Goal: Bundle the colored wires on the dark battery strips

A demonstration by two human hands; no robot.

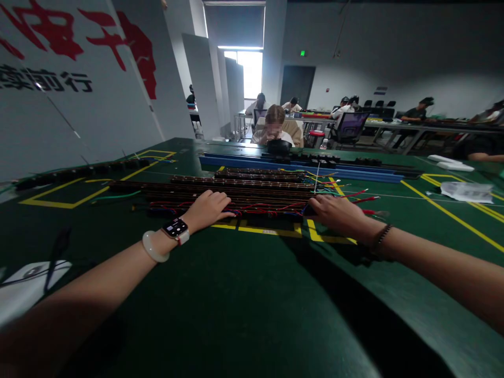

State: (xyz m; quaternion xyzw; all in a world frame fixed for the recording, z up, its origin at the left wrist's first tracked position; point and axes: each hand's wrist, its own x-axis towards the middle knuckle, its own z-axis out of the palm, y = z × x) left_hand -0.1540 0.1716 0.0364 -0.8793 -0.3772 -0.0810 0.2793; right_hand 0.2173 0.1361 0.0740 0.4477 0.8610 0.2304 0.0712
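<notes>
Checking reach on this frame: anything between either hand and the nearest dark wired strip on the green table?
Nothing visible. The left hand and right hand already rest on the nearest long dark strip with red and blue wires. Whether the fingers grip it cannot be told.

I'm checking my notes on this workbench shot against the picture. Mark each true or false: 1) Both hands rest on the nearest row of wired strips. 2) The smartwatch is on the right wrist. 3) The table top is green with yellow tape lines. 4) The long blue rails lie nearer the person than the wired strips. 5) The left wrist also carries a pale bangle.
1) True: the left hand and right hand both lie on the nearest row of wired strips.
2) False: the smartwatch is on the left wrist.
3) True: the table is green with yellow lines.
4) False: the blue rails lie beyond the strips.
5) True: a pale bangle sits behind the watch.
</notes>
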